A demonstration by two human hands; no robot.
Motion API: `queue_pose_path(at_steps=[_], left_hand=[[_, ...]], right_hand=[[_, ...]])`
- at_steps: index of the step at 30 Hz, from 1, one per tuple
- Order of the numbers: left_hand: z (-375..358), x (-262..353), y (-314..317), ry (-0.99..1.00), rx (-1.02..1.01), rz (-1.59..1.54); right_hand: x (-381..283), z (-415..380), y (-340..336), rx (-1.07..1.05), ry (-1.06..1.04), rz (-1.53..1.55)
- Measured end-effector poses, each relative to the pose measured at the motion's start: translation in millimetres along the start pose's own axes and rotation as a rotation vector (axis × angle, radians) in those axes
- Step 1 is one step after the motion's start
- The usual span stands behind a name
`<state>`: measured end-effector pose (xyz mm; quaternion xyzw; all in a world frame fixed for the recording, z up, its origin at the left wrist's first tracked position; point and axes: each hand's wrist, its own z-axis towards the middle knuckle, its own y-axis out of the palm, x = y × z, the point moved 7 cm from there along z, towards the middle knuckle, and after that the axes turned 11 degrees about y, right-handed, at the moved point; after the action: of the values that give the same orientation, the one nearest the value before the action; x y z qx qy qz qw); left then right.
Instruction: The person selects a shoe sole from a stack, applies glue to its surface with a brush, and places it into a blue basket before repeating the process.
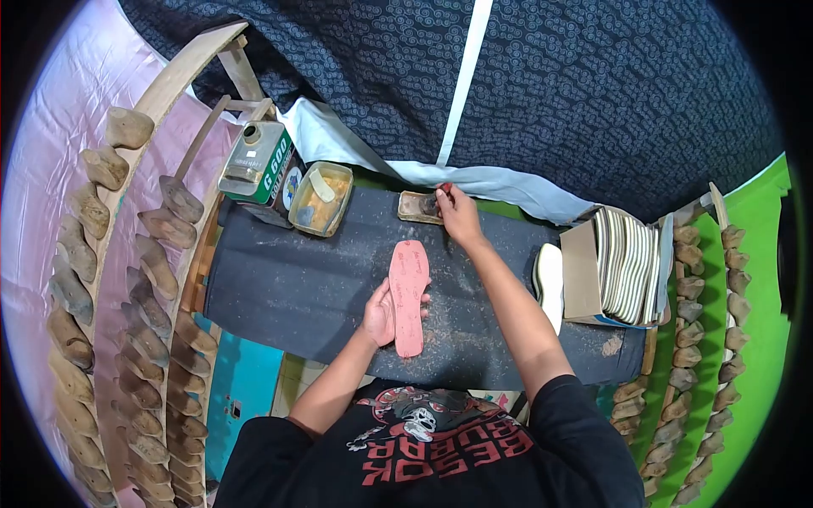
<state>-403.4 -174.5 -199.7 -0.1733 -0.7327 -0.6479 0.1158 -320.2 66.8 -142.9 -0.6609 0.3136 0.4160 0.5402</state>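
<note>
My left hand (378, 315) holds a pink shoe insole (408, 296) from its left side, with the fingers behind it. Faint handwriting runs along the insole's upward face. At the back of the table, my right hand (460, 216) is closed on a small tool with a red handle (445, 187). The tool's dark lower part is over a small shallow tray (410, 207); its exact kind is hard to make out. My fingers cover the tray's right end.
A metal can (254, 169) and a plastic tub (296, 218) stand at the back left. On the right, a cardboard box (579, 269) holds several upright insoles, beside a pale insole (549, 284). Racks of wooden shoe lasts (73, 337) flank the dark table (254, 279), which has scattered shavings.
</note>
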Motion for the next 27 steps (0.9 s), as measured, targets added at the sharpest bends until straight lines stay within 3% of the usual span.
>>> queue_pose_path(at_steps=[4,12,16,18,22,27], left_hand=[[4.8,-4.3,1.6,0.018,0.009,0.012],[18.2,-20.0,-13.2,0.042,0.111,0.061],[19.3,-23.1,1.4,0.04,0.093,0.019],[18.8,-24.9,6.3,0.034,0.17,-0.014],[21.6,-30.1,-2.8,0.027,0.147,-0.012],[22.6,-33.7,7.7,0.03,0.147,0.014]], right_hand=[[-12.8,-11.9,-0.9,-0.039,-0.161,-0.061],[-10.5,-16.2,-10.5,-0.003,-0.23,-0.032],[4.7,-10.3,-5.2,-0.094,-0.126,-0.027],[15.4,-6.6,-5.7,-0.162,0.025,0.215],[36.5,6.9,-7.4,-0.161,0.129,0.544],[41.3,9.0,-24.3,-0.149,0.262,0.723]])
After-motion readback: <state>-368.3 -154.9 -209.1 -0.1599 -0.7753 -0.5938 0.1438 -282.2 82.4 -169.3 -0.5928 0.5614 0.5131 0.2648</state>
